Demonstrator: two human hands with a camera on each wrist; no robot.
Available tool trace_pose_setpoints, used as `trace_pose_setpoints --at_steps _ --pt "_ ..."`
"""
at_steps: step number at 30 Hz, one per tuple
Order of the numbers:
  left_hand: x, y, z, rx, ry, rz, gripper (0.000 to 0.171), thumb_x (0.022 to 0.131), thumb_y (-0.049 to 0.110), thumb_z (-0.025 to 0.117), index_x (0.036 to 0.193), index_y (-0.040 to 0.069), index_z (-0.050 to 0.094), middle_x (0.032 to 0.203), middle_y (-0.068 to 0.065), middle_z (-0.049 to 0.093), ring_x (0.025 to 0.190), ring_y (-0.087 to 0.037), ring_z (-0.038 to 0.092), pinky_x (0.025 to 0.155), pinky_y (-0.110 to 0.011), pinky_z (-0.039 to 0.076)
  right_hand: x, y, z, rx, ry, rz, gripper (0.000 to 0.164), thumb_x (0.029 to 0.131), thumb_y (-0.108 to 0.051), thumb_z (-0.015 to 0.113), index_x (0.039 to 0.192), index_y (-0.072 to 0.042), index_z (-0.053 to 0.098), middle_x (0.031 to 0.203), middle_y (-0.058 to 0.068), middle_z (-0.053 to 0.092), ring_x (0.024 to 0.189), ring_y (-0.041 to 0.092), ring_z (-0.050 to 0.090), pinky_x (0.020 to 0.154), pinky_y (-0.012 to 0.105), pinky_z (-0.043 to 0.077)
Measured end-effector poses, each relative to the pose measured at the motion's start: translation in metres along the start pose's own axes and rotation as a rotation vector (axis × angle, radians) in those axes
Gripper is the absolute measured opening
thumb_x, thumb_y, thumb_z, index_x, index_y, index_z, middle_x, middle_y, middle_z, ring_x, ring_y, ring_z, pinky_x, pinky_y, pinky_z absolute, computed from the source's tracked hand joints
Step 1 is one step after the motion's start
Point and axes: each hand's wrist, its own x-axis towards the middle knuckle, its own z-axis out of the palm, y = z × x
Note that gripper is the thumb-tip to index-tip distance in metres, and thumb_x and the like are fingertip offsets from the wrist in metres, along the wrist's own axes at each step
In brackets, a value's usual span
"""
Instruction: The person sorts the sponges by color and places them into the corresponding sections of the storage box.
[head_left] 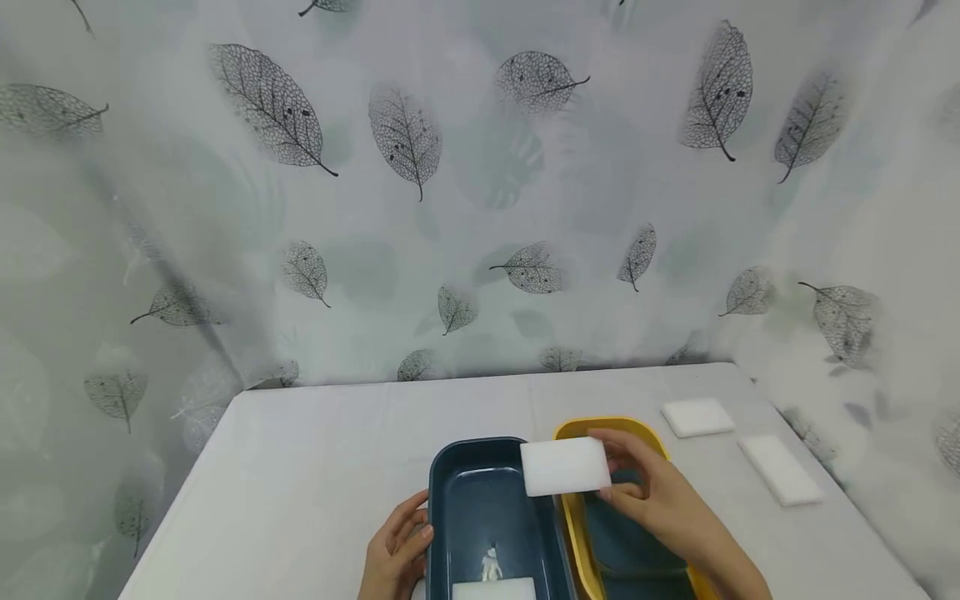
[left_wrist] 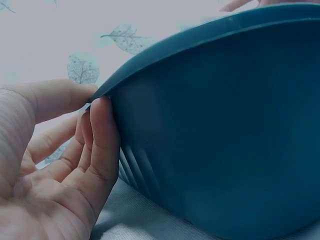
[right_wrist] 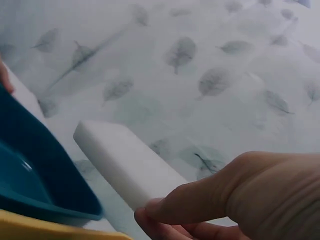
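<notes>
A pale backdrop (head_left: 465,208) printed with grey leaf skeletons is hung behind a counter (head_left: 322,475) covered in white. In front of the middle of the counter's back edge, a dark blue tray (head_left: 480,525) is set, with a yellow tray (head_left: 578,533) placed beside it on the right. The blue tray's left rim is pinched between the thumb and curled fingers of the left hand (head_left: 399,546). A white block (head_left: 562,467) is gripped at one end by the right hand (head_left: 656,504), its fingers parted only by the block; it is held up by the blue tray's back right corner. Another block (head_left: 495,589) is laid inside that tray. Near the counter's right edge, a squarish slab (head_left: 698,417) and a longer slab (head_left: 780,469), both white, are laid flat.
</notes>
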Motion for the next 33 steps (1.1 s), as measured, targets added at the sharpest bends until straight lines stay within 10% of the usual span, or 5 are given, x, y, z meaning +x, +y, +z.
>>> trace_pose_setpoints --at_steps 11,20,33 --pt "0.009 0.017 0.004 0.007 0.072 -0.008 0.06 0.099 0.014 0.067 0.152 -0.002 0.044 0.11 -0.007 0.061 0.091 -0.015 0.067 0.078 -0.034 0.062 0.023 -0.014 0.052 -0.229 -0.021 -0.058 0.063 0.09 0.0 0.078 0.146 -0.013 0.051 0.137 0.012 0.054 0.102 0.019 0.063 0.079 0.019 0.06" --pt "0.001 -0.001 -0.001 0.02 0.029 -0.027 0.06 0.1 0.011 0.063 0.152 -0.007 0.039 0.11 -0.006 0.063 0.094 -0.011 0.07 0.078 -0.033 0.064 0.014 -0.004 0.075 -0.311 -0.139 0.003 0.065 0.091 -0.013 0.081 0.147 -0.01 0.05 0.128 0.007 0.056 0.093 0.009 0.059 0.078 0.023 0.058" --pt "0.001 0.004 0.007 0.007 0.084 -0.035 0.059 0.099 0.015 0.067 0.151 0.001 0.045 0.111 -0.008 0.064 0.087 -0.014 0.066 0.074 -0.033 0.063 0.011 -0.001 0.105 -0.836 -0.184 -0.203 0.06 0.09 -0.027 0.083 0.142 -0.012 0.06 0.138 0.003 0.063 0.12 0.023 0.061 0.103 0.044 0.055"
